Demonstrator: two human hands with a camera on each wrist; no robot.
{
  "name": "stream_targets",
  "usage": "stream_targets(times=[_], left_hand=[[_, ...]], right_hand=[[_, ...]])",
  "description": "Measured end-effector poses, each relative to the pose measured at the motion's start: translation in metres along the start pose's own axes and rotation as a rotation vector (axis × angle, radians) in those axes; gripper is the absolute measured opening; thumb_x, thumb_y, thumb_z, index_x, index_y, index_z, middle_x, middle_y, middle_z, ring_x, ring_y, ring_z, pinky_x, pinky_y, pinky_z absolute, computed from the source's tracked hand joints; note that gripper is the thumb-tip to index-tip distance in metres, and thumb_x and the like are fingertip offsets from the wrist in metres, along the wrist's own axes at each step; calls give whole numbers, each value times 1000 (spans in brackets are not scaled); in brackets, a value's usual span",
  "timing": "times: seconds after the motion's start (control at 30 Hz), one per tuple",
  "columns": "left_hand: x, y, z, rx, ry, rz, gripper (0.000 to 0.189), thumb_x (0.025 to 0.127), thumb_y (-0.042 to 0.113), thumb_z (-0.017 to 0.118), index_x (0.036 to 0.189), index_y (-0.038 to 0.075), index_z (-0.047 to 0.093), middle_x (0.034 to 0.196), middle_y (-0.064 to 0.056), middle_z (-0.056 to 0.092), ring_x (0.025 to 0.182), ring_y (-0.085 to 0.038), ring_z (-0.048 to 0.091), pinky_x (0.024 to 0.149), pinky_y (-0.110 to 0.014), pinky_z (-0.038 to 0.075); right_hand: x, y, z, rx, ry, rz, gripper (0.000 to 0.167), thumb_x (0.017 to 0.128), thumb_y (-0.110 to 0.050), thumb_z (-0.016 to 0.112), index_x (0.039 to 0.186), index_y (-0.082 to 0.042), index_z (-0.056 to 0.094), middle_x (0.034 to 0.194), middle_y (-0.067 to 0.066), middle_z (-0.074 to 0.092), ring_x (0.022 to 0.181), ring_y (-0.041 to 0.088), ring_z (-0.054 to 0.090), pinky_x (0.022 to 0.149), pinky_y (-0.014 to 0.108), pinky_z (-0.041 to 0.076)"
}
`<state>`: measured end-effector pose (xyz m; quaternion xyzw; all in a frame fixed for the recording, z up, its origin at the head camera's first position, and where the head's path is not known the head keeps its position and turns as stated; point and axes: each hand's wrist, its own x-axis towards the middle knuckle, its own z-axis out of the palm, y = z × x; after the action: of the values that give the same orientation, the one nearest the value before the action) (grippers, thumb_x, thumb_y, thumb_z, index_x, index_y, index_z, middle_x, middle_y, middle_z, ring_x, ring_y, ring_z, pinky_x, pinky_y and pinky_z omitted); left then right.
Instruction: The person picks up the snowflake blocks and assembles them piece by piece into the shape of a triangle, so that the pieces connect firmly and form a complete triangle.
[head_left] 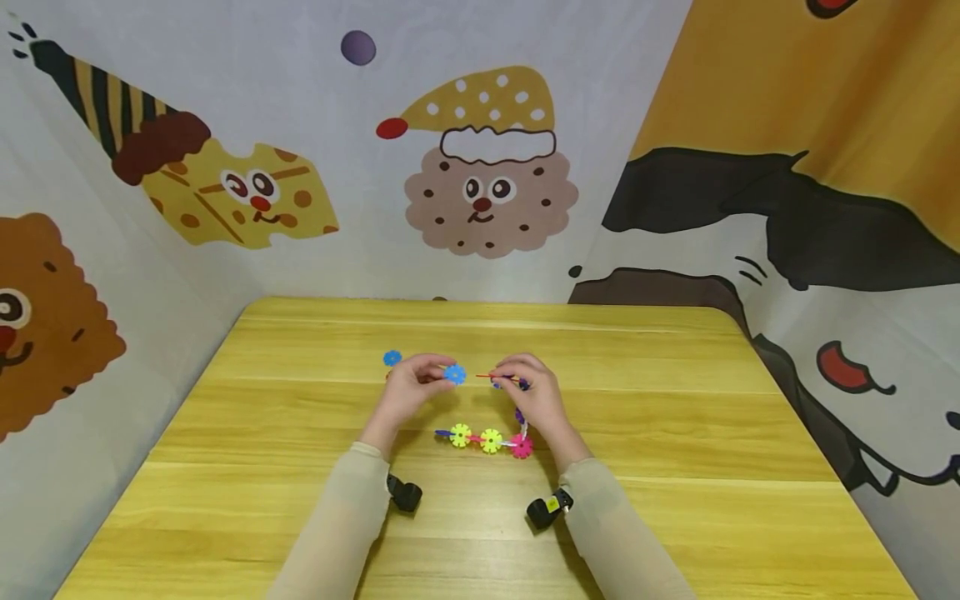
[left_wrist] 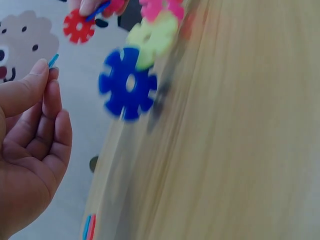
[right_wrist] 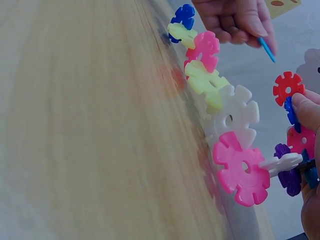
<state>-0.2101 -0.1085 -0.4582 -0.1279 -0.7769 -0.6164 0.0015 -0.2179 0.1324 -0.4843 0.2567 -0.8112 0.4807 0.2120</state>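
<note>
My left hand [head_left: 401, 393] pinches a light blue notched flower disc [head_left: 455, 374] between thumb and fingers. In the right wrist view this disc [right_wrist: 267, 50] appears edge-on. Opposite it, my right hand [head_left: 538, 396] grips one end of a chain of interlocked flower discs. A red disc [right_wrist: 288, 89] forms the chain's tip, pointing toward the light blue disc with a small gap between. From the right hand the chain bends down through purple, white and pink [right_wrist: 241, 169] discs, then runs left through yellow [head_left: 491, 441] ones to a dark blue disc [left_wrist: 128, 85]. My fingers hide part of the chain.
Another light blue disc [head_left: 392, 357] lies on the wooden table [head_left: 675, 417] beyond my left hand, with a red piece [head_left: 388, 376] mostly hidden beside it. A cartoon-printed cloth [head_left: 300, 83] hangs behind the table. Black cameras [head_left: 406, 495] sit at both wrists.
</note>
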Motion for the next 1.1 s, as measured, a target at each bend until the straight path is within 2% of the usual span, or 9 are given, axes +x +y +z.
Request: stream_targets(times=[0.17, 0.37, 0.47, 0.63, 0.77, 0.9, 1.0, 1.1], left_hand=[[3, 0, 13, -27, -9, 16, 26, 86, -3, 74, 112, 2, 72, 86, -6, 69, 81, -19, 62, 71, -26, 53], [4, -1, 18, -33, 16, -12, 24, 86, -1, 75, 110, 4, 73, 86, -6, 69, 81, -19, 63, 71, -26, 53], [4, 0, 20, -30, 33, -16, 25, 85, 0, 76, 110, 3, 72, 87, -9, 69, 82, -20, 63, 72, -26, 54], [4, 1, 26, -45, 44, -20, 27, 85, -3, 76, 110, -5, 66, 91, -18, 69, 84, -26, 63, 71, -23, 52], [-1, 18, 27, -60, 32, -20, 24, 85, -8, 73, 106, -11, 62, 91, -23, 66, 83, -31, 62, 69, -23, 52], [1, 14, 30, -83, 47, -12, 25, 83, -8, 75, 104, -12, 62, 92, -25, 67, 80, -28, 63, 68, -22, 52], [7, 0, 33, -104, 71, -17, 25, 80, -7, 78, 102, -9, 65, 93, -25, 69, 79, -23, 63, 67, -22, 53], [7, 0, 34, -113, 87, 1, 23, 78, -8, 79, 98, -7, 67, 91, -21, 70, 76, -19, 63, 67, -23, 53]], right_hand=[[0, -1, 0, 0, 2, -10, 11, 85, -3, 77, 92, -11, 78, 103, 4, 68, 98, 24, 64, 83, 37, 55], [0, -1, 0, 4, 7, -14, 11, 84, -2, 77, 91, -10, 78, 102, 4, 68, 98, 23, 64, 84, 37, 54], [0, -1, 0, 0, 8, -19, 11, 84, -2, 77, 91, -10, 78, 102, 4, 68, 98, 24, 64, 84, 37, 54], [1, -1, 0, -5, 9, -29, 11, 84, -2, 77, 91, -10, 78, 101, 4, 68, 97, 24, 64, 82, 37, 55], [1, -1, 1, -4, 18, -36, 11, 83, -2, 78, 90, -10, 78, 100, 4, 69, 96, 24, 64, 80, 37, 55], [1, -2, 1, 7, 24, -19, 9, 83, -2, 78, 89, -9, 78, 100, 4, 69, 95, 23, 64, 80, 36, 55], [1, -4, 1, 17, 28, -17, 9, 84, -1, 77, 89, -9, 78, 99, 5, 69, 94, 23, 64, 76, 36, 56], [1, -5, 1, 21, 34, -28, 9, 83, 0, 77, 88, -8, 78, 98, 6, 69, 92, 24, 64, 72, 35, 55]])
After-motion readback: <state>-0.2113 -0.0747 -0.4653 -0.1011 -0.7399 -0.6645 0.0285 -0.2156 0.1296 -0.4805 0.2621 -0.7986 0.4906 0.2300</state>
